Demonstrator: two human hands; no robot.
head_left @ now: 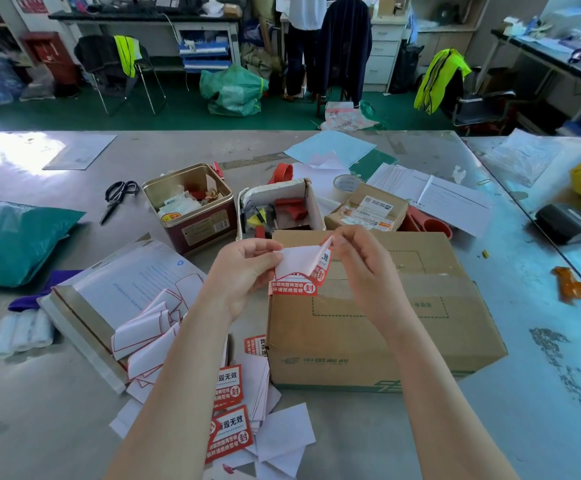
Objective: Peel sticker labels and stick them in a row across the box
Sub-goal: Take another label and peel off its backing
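We note a red-and-white sticker label [299,275] held up over the far-left corner of the box [379,327], its white backing partly curled away at the top. The box is brown cardboard, closed, taped along the top seam, with dashed outlines printed on its lid. More unpeeled labels [228,434] lie face-up on the table near the box's front-left corner.

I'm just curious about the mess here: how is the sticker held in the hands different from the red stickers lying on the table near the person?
The held sticker is up in the air over the cardboard box, pinched by the left hand and right hand; the table stickers lie flat. The held sticker's corner is curled off its white backing; the table stickers look unpeeled. Both share red-and-white printing.
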